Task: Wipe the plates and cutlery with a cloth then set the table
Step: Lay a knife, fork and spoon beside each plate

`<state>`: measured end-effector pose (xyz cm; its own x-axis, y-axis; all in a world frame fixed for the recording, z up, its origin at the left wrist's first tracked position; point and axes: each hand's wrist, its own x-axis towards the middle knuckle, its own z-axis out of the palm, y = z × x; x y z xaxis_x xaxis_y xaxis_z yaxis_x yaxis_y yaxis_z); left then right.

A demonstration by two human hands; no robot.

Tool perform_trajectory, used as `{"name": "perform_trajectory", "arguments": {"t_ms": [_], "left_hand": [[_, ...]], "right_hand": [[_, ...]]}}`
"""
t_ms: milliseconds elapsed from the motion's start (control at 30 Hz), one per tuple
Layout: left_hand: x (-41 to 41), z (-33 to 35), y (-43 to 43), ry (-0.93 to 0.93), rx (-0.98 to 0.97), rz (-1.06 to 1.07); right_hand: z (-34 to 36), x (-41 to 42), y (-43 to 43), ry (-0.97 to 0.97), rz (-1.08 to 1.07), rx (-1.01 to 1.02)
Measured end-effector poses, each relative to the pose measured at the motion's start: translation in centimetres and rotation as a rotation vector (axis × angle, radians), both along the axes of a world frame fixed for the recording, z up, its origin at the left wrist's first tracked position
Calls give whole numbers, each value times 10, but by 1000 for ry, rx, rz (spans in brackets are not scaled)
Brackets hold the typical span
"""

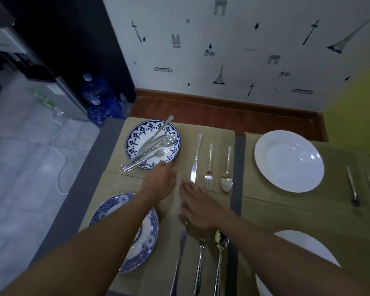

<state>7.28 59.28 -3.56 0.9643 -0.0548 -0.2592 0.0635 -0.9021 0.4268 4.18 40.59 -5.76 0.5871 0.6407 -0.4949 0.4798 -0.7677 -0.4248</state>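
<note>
Worktop [79,176]: grey, pushed against a wall papered with tower motifs, covered in beige placemats [214,133].

Plates, four in view. We note one white plate [288,161] on the far right mat, bare. A second white plate [308,248] sits near right, partly hidden by the right forearm. A blue-patterned plate [132,135] lies far left. Another blue-patterned plate [150,227] lies near left, half under the left forearm.

Left hand [160,182]: reaching forward with fingers straight and holding nothing, fingertips at the near rim of the far blue plate.

Right hand [198,206]: blurred, fingers stretched out flat and low over the mat, gripping nothing. Its fingertips are just beside the tip of the far knife [195,159]. We cannot tell whether it touches the mat or the cutlery beneath it.

Cutlery. A loose pile [152,146] of knife, spoon and fork lies across the far blue plate, handles jutting past its near left rim. To the right of that plate, side by side and apart on the mat: the far knife, a fork [209,167], a spoon [226,176], handles pointing away from us. Nearer us, between the near plates, a second knife [181,248], fork [200,259] and spoon [220,253], their upper ends under the right hand. Two more pieces [351,184] lie right of the far white plate.
</note>
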Motion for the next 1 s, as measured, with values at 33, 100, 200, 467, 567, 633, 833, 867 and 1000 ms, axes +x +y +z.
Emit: {"name": "perform_trajectory", "arguments": {"t_ms": [33, 100, 200, 467, 567, 633, 833, 867, 1000], "left_hand": [[3, -1, 9, 0, -14, 20], [10, -3, 25, -16, -41, 61], [21, -3, 46, -48, -65, 109], [56, -10, 83, -84, -61, 177], [73, -15, 89, -115, -73, 190], [84, -16, 93, -108, -77, 217], [108, -15, 101, 20, -160, 394], [111, -15, 103, 41, -187, 423], [120, -16, 105, 130, -244, 416]], "right_hand": [[-1, 0, 9, -10, 27, 2], [-5, -2, 25, -42, 88, -2], [-16, -5, 40, -50, 141, -17], [-32, -8, 40, -25, 151, -53], [-34, -9, 40, -28, 155, -48], [-36, -9, 39, -24, 154, -39], [-38, -8, 36, 9, 127, -5], [-37, -8, 36, 12, 128, -5], [-36, -8, 36, -3, 136, -17]]}}
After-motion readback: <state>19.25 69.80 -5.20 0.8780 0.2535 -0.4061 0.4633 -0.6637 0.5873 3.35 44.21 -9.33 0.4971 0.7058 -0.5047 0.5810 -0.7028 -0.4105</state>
